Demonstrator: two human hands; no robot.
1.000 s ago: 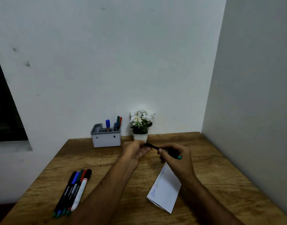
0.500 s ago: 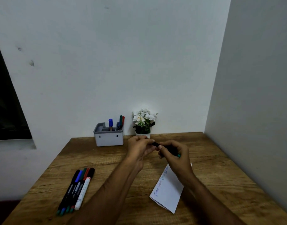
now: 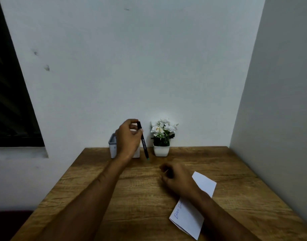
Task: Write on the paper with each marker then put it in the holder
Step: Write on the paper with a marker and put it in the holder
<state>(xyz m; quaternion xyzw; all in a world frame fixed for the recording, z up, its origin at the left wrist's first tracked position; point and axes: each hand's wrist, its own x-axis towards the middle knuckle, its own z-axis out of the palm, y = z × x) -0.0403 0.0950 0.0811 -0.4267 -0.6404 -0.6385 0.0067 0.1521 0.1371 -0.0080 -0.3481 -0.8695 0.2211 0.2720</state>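
Wooden desk [image 3: 140, 202] set into a corner of pale walls, grain running across.

Item: marker [image 3: 143, 141], black barrel, green end cap. Held by the left hand [image 3: 127, 140], fingertips pinched on its upper end, the rest hanging free below the hand. Long axis near upright, slightly tilted; top leans toward the hand, green end points down at the desk, just clear of it. Hanging it by the top looks meant for a straight drop, tail first, into a compartment.

Item: holder [image 3: 112, 145], grey, at the wall. Mostly hidden behind the left hand; only its left wall and rim show. Marker hangs just to the hand's right, beside the holder rather than over it, so a short shift left and up seems needed before release.

Item: right hand [image 3: 175, 180], loosely curled, resting low near the paper; whether it holds anything cannot be told.

Item: paper [image 3: 192, 207], folded, white, under the right wrist, blue writing visible along one edge.

Item: potted white flowers [image 3: 162, 136], just right of the marker; a nearby obstacle if the barrel swings.
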